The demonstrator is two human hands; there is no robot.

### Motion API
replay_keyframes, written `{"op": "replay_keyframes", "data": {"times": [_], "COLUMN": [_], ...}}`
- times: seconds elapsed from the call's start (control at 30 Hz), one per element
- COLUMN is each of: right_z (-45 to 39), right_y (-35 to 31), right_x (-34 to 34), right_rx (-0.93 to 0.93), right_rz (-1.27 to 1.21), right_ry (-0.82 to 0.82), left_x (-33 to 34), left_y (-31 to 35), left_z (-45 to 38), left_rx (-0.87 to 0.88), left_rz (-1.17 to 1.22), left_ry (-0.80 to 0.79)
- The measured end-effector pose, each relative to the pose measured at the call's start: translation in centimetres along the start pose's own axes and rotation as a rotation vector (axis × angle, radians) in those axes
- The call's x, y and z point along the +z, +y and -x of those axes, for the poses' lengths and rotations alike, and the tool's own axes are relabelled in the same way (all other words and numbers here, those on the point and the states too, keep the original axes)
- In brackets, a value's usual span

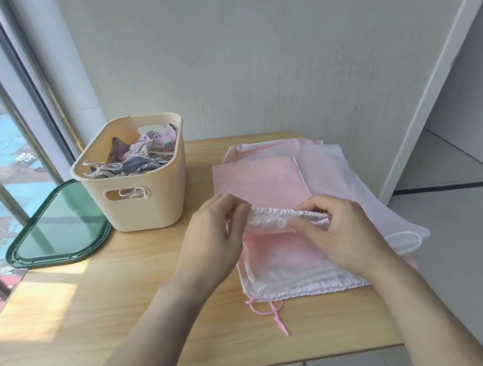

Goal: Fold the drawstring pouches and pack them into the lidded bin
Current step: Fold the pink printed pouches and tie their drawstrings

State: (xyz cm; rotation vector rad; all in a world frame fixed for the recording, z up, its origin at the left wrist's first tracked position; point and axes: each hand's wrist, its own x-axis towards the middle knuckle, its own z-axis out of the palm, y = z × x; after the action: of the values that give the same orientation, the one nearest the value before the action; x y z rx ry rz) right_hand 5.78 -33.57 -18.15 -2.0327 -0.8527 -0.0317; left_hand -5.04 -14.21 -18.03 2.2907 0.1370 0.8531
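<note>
Both hands, left [210, 237] and right [334, 228], pinch a pink pouch's [276, 259] ruffled hem; beyond-left, the bin [143, 203] holds several, more pouches remain.

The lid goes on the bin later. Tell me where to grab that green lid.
Take the green lid by its near rim, coming in from the table's front edge. It lies flat, touching the beige bin on its right, with its far end past the table edge, so the near raised rim gives the fingers the freest hold.
</note>
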Motion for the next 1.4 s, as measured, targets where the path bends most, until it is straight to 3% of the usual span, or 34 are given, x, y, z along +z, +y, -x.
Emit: {"op": "replay_keyframes", "data": {"times": [0.17,0.33,0.6,0.8,1.0,1.13,1.3,1.4], "right_z": [-0.4,-0.7,-0.7,-0.4,-0.2,0.0,0.1,-0.2], "right_y": [-0.4,-0.3,1.8,1.6,0.9,0.7,0.1,-0.5], "right_x": [0.9,0.5,-1.1,-1.4,-1.9,-2.2,-2.7,-2.4], "right_rx": [-0.058,-0.043,0.019,0.073,0.159,0.179,0.248,0.358], "right_rz": [-0.038,-0.073,0.042,0.021,-0.112,-0.239,-0.339,-0.497], "right_ry": [0.126,0.185,0.078,0.081,0.127,0.055,0.109,0.151], "left_x": [-0.8,-1.6,-2.9,-3.4,-4.0,-4.3,-4.5,-4.5], "left_y": [-0.3,-1.3,-2.1,-2.6,-2.0,-2.4,-2.7,-2.7], "left_z": [0.3,0.4,0.2,-0.2,-0.5,-0.5,-0.6,-0.6], "left_rx": [0.048,-0.066,-0.15,-0.077,-0.173,-0.26,-0.314,-0.423], "left_rz": [-0.076,0.0,0.02,-0.049,-0.139,-0.198,-0.27,-0.158], "left_ry": [-0.065,-0.089,-0.12,-0.073,0.116,0.046,-0.072,-0.143]}}
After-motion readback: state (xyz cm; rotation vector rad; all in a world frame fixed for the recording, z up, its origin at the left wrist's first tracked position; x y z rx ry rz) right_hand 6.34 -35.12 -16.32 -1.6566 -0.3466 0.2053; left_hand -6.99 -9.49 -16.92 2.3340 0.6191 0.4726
